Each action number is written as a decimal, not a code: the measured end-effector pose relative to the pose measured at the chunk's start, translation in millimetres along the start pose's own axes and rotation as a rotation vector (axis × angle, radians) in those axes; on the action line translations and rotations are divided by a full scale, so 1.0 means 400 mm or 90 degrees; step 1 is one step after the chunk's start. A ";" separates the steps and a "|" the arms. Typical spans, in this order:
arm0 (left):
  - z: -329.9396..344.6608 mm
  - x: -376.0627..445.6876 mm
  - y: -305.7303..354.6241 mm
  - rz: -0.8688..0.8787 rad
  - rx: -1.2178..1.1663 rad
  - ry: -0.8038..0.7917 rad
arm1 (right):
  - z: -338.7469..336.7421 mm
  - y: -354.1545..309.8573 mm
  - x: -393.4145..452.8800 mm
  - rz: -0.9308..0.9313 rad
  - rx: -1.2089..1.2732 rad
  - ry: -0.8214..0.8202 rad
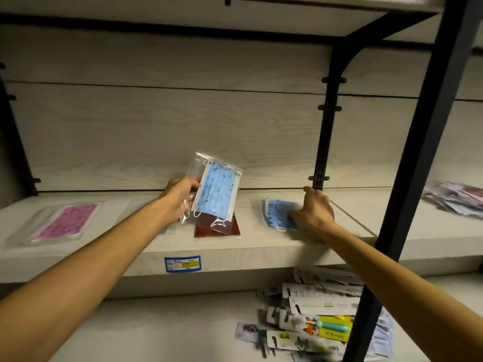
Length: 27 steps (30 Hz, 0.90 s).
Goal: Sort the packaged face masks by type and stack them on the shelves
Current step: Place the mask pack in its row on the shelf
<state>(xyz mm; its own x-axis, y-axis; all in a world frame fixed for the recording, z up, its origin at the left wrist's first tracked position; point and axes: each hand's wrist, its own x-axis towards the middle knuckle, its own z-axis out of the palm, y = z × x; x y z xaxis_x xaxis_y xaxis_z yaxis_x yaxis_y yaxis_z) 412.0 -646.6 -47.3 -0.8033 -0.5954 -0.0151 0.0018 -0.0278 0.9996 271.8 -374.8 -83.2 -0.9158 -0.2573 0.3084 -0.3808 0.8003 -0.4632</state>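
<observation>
Shelf (261, 246) holds three sorted types; my left hand (180, 194) pinches a blue pack (217, 192), right hand (313, 210) presses its pile (277, 212) flat-fingered; heaps (313, 309) remain.

Bare shelf board (350, 205) at 3 o'clock of the blue pack (279, 214); black upright (415, 165) blocks beyond.

Blue patterned mask pack (215, 190) in clear bag was held tilted above shelf (261, 246). Pink pack (65, 220) lay flat at left, dark red pack (217, 227) flat in middle, another blue pack (279, 214) flat to the right; more packs (454, 197) piled at far right
</observation>
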 end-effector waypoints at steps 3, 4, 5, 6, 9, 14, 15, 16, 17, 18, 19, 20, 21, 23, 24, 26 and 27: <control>-0.031 -0.007 -0.002 -0.008 0.004 -0.071 | 0.014 -0.027 0.000 -0.118 0.051 0.042; -0.042 -0.009 -0.001 -0.007 -0.002 -0.089 | 0.018 -0.042 -0.001 -0.154 0.086 0.052; -0.052 -0.012 0.000 -0.007 -0.011 -0.105 | 0.024 -0.061 -0.004 -0.184 0.126 0.053; -0.061 -0.017 0.002 -0.009 -0.025 -0.120 | 0.032 -0.084 -0.008 -0.205 0.174 0.040; -0.081 -0.032 0.003 -0.017 -0.087 -0.186 | 0.055 -0.162 -0.035 -0.157 0.399 -0.092; -0.063 -0.053 0.002 0.018 -0.124 -0.250 | 0.067 -0.213 -0.083 -0.102 0.588 -0.201; -0.055 -0.056 0.000 0.020 -0.127 -0.264 | 0.062 -0.210 -0.089 -0.096 0.604 -0.185; -0.043 -0.060 -0.003 0.017 -0.128 -0.279 | 0.053 -0.200 -0.097 -0.095 0.616 -0.161; -0.034 -0.062 -0.009 0.014 -0.128 -0.285 | 0.043 -0.189 -0.105 -0.103 0.621 -0.137; -0.023 -0.065 -0.016 0.018 -0.126 -0.280 | 0.031 -0.175 -0.115 -0.122 0.616 -0.114; -0.003 -0.074 -0.023 0.023 -0.121 -0.265 | 0.015 -0.152 -0.128 -0.146 0.603 -0.091; 0.021 -0.086 -0.031 0.029 -0.116 -0.239 | -0.003 -0.124 -0.142 -0.170 0.586 -0.068; 0.047 -0.100 -0.039 0.034 -0.113 -0.208 | -0.022 -0.093 -0.156 -0.193 0.571 -0.043; 0.110 -0.132 -0.050 0.054 -0.095 -0.154 | -0.069 -0.022 -0.188 -0.224 0.552 0.012; 0.143 -0.147 -0.051 0.071 -0.078 -0.137 | -0.096 0.016 -0.204 -0.238 0.550 0.035; 0.215 -0.180 -0.047 0.114 -0.038 -0.121 | -0.151 0.099 -0.238 -0.261 0.531 0.082; 0.255 -0.198 -0.044 0.137 -0.015 -0.125 | -0.180 0.143 -0.256 -0.268 0.512 0.107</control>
<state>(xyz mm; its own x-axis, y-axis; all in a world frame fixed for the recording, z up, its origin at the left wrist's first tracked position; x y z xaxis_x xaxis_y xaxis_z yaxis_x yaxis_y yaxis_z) 415.0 -516.9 -61.2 -0.8828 -0.4230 0.2042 0.1962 0.0629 0.9785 353.0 -263.6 -81.4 -0.6748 -0.3100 0.6698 -0.7101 0.0255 -0.7036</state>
